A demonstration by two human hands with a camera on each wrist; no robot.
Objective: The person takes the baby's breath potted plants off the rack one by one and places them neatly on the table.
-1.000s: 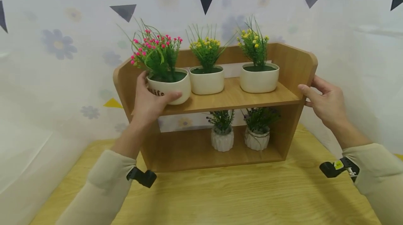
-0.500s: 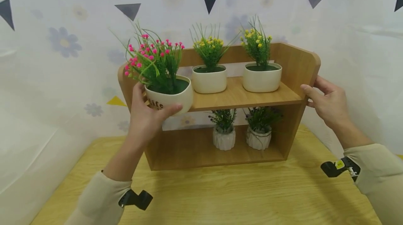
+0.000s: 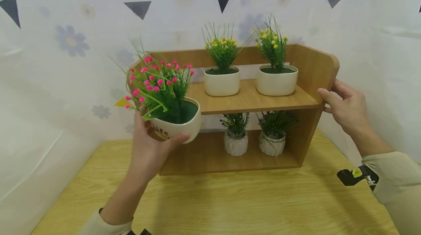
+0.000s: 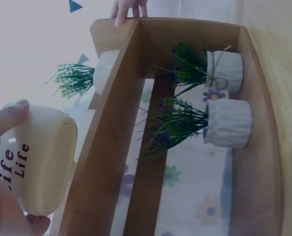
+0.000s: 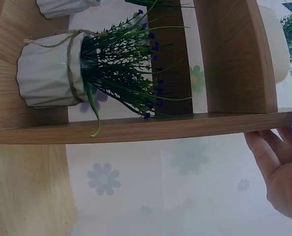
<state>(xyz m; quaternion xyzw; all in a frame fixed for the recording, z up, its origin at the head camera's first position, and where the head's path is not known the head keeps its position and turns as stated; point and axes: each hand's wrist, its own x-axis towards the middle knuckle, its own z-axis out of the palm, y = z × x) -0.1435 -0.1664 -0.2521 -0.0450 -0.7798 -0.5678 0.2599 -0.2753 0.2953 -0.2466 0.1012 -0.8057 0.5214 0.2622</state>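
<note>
My left hand (image 3: 149,151) grips a white oval flowerpot (image 3: 194,125) with pink flowers, thumb on its front and fingers round the left side. The pot is tilted and held off the shelf, in front of the upper board's left end; its "Life" lettering shows in the left wrist view. At the right side panel of the wooden shelf (image 3: 256,105), my right hand (image 3: 348,109) holds the panel's front edge between thumb and fingers. On the upper board stand two white pots with yellow flowers, a middle pot (image 3: 222,83) and a right pot (image 3: 277,83).
Below, two ribbed white pots, a left one (image 3: 235,143) and a twine-tied one (image 3: 272,144), hold dark purple flowers. The shelf stands on a yellow wood-grain table (image 3: 230,202). Behind it hangs a flower-patterned white sheet (image 3: 177,12) with dark triangles.
My left hand has lifted the pink-flowered pot off the upper board and brought it forward and down, tilting it. The right hand keeps its hold on the side panel.
</note>
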